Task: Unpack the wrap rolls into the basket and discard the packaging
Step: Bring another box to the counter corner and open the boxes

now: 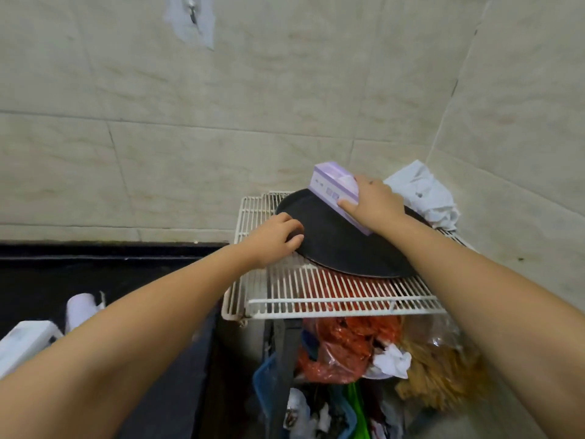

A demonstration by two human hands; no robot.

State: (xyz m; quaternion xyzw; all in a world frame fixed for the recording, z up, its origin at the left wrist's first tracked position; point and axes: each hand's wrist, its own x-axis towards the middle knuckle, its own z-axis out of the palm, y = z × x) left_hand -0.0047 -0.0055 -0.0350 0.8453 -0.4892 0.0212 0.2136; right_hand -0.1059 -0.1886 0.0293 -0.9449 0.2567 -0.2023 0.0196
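Observation:
My right hand (pixel 373 202) grips a long purple wrap box (pixel 332 185), holding it tilted over a black round tray (pixel 342 245) that lies on a white wire rack (pixel 316 299). My left hand (pixel 277 239) pinches the tray's left rim. At the lower left a white wrap roll (pixel 79 310) stands on the dark counter beside a white box (pixel 25 342). No basket can be made out for certain.
White crumpled plastic bags (pixel 424 191) sit in the corner behind the tray. Under the rack are red bags (pixel 345 350), crumpled paper, a blue crate (pixel 264 378) and other clutter. Tiled walls close in at the back and on the right.

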